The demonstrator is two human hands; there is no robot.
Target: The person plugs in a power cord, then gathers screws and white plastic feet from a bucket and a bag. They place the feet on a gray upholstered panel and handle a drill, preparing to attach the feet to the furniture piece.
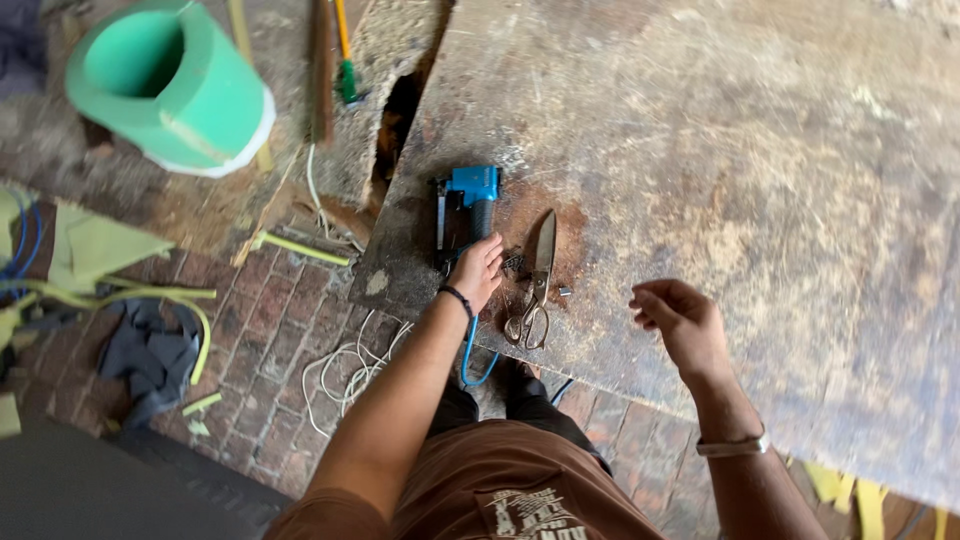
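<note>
Hands: two. The left hand (478, 268) rests with loosely spread fingers on the black handle of the staple gun (464, 212), touching it but not clamped round it; the right hand (678, 320) hovers over the board, fingers loosely curled, holding nothing.
Board: one, a broad worn wooden table top (720, 150), scratched, pale and dusty, with a rusty brown stain by the tools.
Foam roll: one, thick green foam (170, 85) curled into a hollow tube, white along its lower edge, standing beyond the board's left edge.
Floor: red brick (270, 320), strewn with several yellow-green strips, a grey rag and a loose coil of white cord.
Staple gun: one, blue body, black grip, lying flat near the board's front left corner; a blue hose (470, 362) hangs from it, apparently joined at the handle, though the hand hides the joint.
Scissors: one pair (537, 282), dull metal, blades shut, just right of the gun.
Wrist bands: two, a dark one on the left, a silver one on the right.
</note>
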